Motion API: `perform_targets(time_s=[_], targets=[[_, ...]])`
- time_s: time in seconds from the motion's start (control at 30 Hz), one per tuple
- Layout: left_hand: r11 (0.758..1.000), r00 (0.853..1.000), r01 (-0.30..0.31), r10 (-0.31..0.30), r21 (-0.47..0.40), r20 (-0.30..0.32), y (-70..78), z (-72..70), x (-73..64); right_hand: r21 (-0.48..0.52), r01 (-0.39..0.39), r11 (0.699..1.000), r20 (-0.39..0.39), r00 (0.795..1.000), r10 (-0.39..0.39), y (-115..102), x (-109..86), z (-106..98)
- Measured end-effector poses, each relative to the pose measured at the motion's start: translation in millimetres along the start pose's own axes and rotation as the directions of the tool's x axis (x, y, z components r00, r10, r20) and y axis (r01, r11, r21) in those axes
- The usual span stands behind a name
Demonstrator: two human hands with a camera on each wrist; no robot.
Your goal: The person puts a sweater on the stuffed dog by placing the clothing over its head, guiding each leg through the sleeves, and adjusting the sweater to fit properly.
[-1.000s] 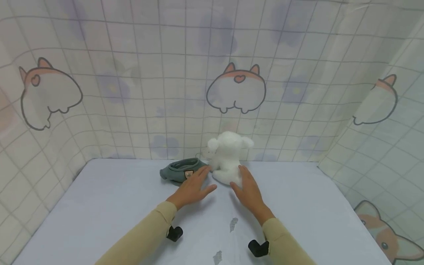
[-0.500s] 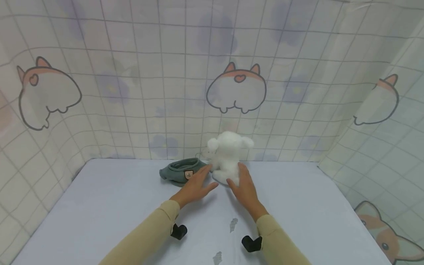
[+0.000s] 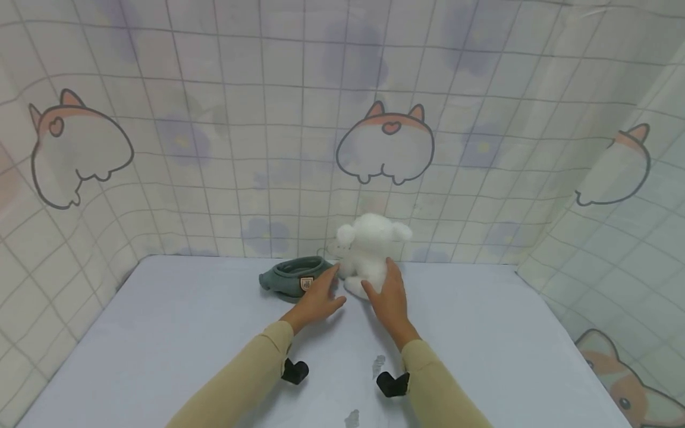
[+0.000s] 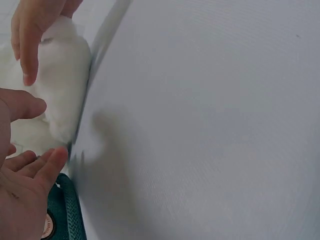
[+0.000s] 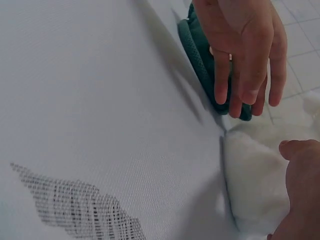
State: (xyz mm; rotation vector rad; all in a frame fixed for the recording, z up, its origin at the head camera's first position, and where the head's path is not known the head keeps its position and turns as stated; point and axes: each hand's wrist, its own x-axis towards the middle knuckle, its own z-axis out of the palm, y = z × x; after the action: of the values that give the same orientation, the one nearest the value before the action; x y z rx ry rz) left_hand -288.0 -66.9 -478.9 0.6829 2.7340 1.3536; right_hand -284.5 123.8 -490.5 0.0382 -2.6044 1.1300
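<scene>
- A white plush toy is sitting just right of centre in the head view, its back and two rounded ears showing, close to the far edge of the white table.
- A teal fabric piece with an oval mouth is lying just left of the toy, carrying a small pale patch on its front.
- The left hand is reaching in at lower centre, fingers extended and thumb standing wide apart; it is holding nothing. Its fingers are overlapping the right end of the fabric piece in the head view; whether they are touching it, I cannot tell.
- The right hand is spreading thumb and fingers wide at the toy's lower right side, gripping nothing; I cannot tell whether it is touching the fur.
- In the left wrist view, the toy is showing at upper left between the two hands, and the fabric piece is peeking out at bottom left.
- Beige sleeves are entering from the bottom of the head view, black wrist devices hanging beneath them.
- Grey marks are showing on the table at lower centre.
- A grid-patterned backdrop with corgi drawings is filling the upper frame.
</scene>
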Motion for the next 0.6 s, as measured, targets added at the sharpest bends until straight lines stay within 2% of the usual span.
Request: perform_targets(time_s=[0.17, 0.37, 0.6], targets=[[0.998, 1.0, 0.014, -0.014, -0.059, -0.002, -1.3, 3.0, 3.1, 0.0, -0.041, 0.999, -0.042, 0.998, 0.041, -4, 3.3, 4], [0.993, 0.998, 0.056, -0.056, -0.104, 0.002, -1.4, 4.8, 5.4, -0.024, -0.036, 0.999, -0.123, 0.992, 0.032, -5, 5.8, 10], [0.981, 0.99, 0.135, -0.14, -0.136, -0.026, -2.9, 6.0, 9.0, 0.013, -0.041, 0.999, -0.131, 0.99, 0.042, -5, 8.7, 11]])
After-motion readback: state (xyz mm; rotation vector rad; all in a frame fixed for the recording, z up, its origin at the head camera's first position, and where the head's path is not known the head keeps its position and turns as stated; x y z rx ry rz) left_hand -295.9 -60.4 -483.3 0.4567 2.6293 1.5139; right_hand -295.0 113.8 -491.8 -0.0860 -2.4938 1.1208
